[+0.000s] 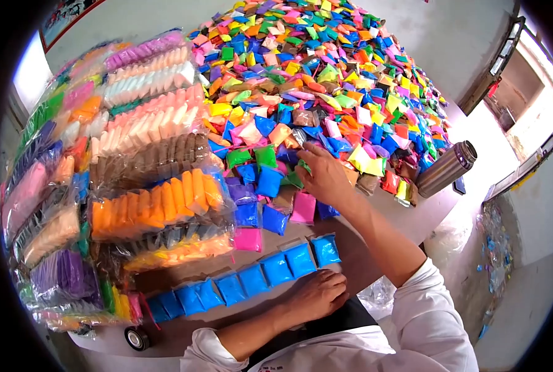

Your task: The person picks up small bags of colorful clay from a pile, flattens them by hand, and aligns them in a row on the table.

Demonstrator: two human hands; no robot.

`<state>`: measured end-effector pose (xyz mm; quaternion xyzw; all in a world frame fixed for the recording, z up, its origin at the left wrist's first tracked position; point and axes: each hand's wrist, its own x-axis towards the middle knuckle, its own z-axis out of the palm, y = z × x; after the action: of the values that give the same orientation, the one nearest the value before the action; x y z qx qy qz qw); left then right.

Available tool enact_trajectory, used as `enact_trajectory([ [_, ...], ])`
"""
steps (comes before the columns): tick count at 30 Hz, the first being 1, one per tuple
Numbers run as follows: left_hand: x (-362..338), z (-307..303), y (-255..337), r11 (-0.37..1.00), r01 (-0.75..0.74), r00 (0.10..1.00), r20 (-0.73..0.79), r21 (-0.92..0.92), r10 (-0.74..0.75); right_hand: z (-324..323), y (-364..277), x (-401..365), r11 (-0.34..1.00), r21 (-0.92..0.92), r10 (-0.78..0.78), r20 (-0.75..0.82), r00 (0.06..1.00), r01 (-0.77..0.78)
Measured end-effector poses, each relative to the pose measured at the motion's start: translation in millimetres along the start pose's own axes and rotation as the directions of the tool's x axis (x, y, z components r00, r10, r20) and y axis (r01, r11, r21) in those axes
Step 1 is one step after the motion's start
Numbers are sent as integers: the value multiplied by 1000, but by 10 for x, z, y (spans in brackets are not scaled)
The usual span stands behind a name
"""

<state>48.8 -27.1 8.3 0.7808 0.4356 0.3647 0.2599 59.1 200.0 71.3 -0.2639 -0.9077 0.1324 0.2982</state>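
A row of light blue packets (230,287) lies along the table's near edge, overlapping side by side. My left hand (318,297) rests just below the right end of this row, its fingers curled; whatever they may hold is hidden. Farther forward, my right hand (323,173) reaches into the near edge of a big heap of small coloured packets (326,80). A bit of green shows by its fingers, and its fingertips are partly lost among the packets. Blue packets (269,181) and a pink packet (303,208) lie to the left of and below this hand.
Clear bags of sorted packets, among them orange ones (158,204) and brown ones (152,162), are stacked at the left. A metal flask (447,168) leans at the heap's right side. A roll of tape (137,338) is at the lower left edge.
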Motion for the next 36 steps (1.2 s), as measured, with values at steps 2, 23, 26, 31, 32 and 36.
enact_trajectory([
  [2, 3, -44, 23, 1000, 17, 1000, 4, -17, -17, 108, 72, 98, 997, -21, -70, -72, 995, 69],
  [23, -7, 125, -70, 1000, 21, 999, -32, -20, -22, 563, 417, 346, 966, -155, -222, -83, 971, 208],
  [26, -9, 151, -77, 999, 19, 1000, -9, -39, -19, 479, 394, 373, 984, -60, -170, -70, 983, 166],
  [31, 36, 2, 3, 997, 77, 993, 96, -24, -74, 343, 393, 239, 975, -2, -215, -235, 948, 221],
  [32, 45, -28, 6, 996, 68, 993, 100, -56, -62, 268, 420, 199, 977, -15, -208, -234, 950, 211],
  [36, 67, -31, -7, 994, 19, 999, 43, -104, -14, 92, 614, 114, 927, -375, -146, -326, 934, 14],
])
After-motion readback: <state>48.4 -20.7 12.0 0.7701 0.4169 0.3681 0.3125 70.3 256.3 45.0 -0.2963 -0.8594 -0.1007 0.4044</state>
